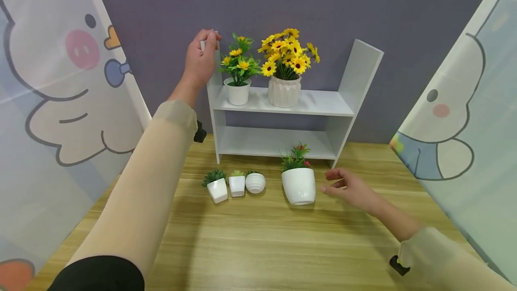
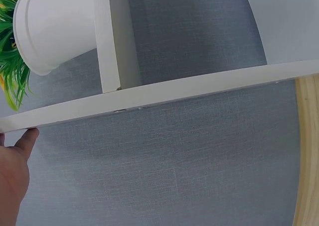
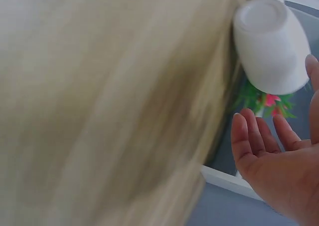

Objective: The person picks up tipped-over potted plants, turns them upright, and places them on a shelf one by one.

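Gripping the top of the left panel of the white shelf [image 1: 323, 102] with the left hand [image 1: 200, 55], curling the fingers closely over the edge (showing only partly in the left wrist view). Holding the right hand [image 1: 355, 192] just to the right of the large white pot [image 1: 299, 185], apart from it, with fingers gently bent and a wide gap between thumb and fingertips. Seeing that pot on the wooden table [image 1: 258, 246], on the near side of the shelf, turning its base nearward and its green leaves and red flowers farward (lying down or only tilted, hard to tell). Seeing three small white pots [image 1: 237, 186] of succulents in a row farther left, also on the near side of the shelf. Facing, on the upper board, a small white flowerpot [image 1: 238, 93] with yellow blooms at the left and, to its right, a cream fluted pot [image 1: 284, 92] with a fuller yellow bunch.
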`<state>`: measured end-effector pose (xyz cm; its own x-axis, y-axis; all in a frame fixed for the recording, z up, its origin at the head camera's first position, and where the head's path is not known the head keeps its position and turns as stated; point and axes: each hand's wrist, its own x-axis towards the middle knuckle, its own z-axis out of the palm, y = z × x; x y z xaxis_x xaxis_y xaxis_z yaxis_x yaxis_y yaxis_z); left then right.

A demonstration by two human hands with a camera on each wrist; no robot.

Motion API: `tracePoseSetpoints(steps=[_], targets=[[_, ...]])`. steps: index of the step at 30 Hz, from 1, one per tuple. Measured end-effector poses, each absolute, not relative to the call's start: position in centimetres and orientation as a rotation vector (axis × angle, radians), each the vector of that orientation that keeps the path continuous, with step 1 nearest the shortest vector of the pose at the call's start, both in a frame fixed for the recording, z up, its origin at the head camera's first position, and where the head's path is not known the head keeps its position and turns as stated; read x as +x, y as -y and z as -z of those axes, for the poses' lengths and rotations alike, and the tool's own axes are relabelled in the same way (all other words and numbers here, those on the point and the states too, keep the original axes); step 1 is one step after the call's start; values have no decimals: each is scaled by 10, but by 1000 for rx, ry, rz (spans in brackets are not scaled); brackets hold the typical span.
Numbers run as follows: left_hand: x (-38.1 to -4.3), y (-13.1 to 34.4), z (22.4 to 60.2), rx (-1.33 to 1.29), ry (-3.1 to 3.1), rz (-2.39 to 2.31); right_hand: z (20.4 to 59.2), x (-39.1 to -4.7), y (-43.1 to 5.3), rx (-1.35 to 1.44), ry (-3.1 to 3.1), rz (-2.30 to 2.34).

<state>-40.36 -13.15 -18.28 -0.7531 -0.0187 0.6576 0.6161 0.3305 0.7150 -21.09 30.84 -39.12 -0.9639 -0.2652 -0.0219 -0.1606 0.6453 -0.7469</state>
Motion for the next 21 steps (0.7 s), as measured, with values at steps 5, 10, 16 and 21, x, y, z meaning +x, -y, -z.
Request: tracePoseSetpoints(steps=[5,10,16,21], targets=[[-403,132,182,-515,2032,1446,403,-208,-303,-336,-2631,1298],[-403,132,182,-521,2019,1446,408,-208,-290,-278,-2565,1360],[-404,130,181,-518,2001,1456,410,-210,-272,-266,-2552,1383],[-404,130,182,-516,2000,1460,412,-213,-262,-250,-2553,1395]])
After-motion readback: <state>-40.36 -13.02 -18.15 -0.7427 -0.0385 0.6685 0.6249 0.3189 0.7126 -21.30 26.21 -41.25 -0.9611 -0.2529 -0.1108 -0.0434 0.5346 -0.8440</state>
